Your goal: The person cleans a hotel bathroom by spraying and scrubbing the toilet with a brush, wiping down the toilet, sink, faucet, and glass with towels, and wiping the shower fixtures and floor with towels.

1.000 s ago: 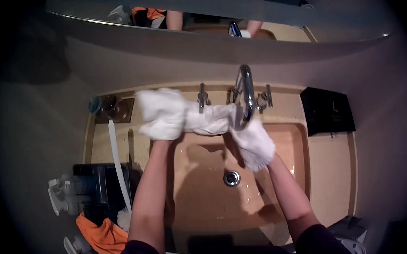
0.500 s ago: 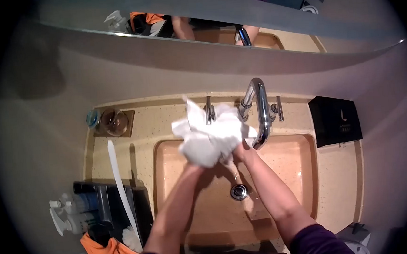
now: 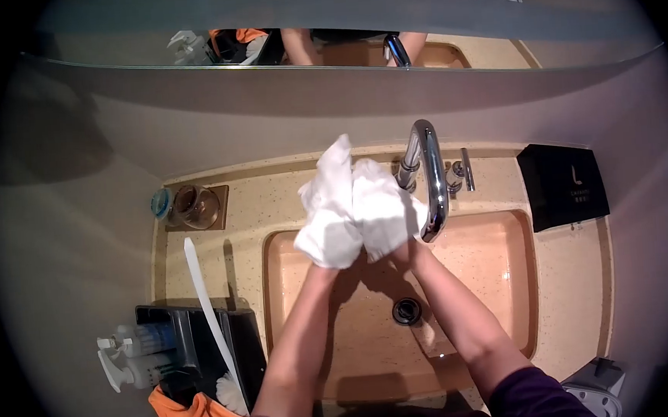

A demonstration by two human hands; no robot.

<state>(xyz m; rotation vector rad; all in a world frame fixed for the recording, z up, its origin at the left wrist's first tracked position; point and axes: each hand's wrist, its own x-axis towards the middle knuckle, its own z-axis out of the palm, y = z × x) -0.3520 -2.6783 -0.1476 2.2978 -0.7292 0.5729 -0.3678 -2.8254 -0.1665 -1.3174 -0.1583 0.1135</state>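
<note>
A bunched white cloth (image 3: 333,201) covers both my hands above the back part of the sink, just left of the tap. My left hand (image 3: 327,264) holds the cloth's left half, and its fingers are hidden under the folds. On the other side, my right hand (image 3: 399,252) grips the right half, also mostly covered, close to the end of the spout. The two halves meet along a crease in the middle. Below them lies the tan sink basin (image 3: 477,291), with its dark drain (image 3: 407,311) showing between my forearms.
A chrome tap (image 3: 433,179) arches over the basin. Glass jars (image 3: 196,208) stand at the back left. A black holder (image 3: 242,329) with a white-handled brush (image 3: 210,315), pump bottles (image 3: 141,365) and an orange cloth (image 3: 197,415) are at the left. A black box (image 3: 562,187) sits at the right.
The cloth has gone from a loose, spread bundle to two tighter upright lobes pressed together around my hands. The water that fell below the cloth is no longer seen. The view has shifted slightly.
</note>
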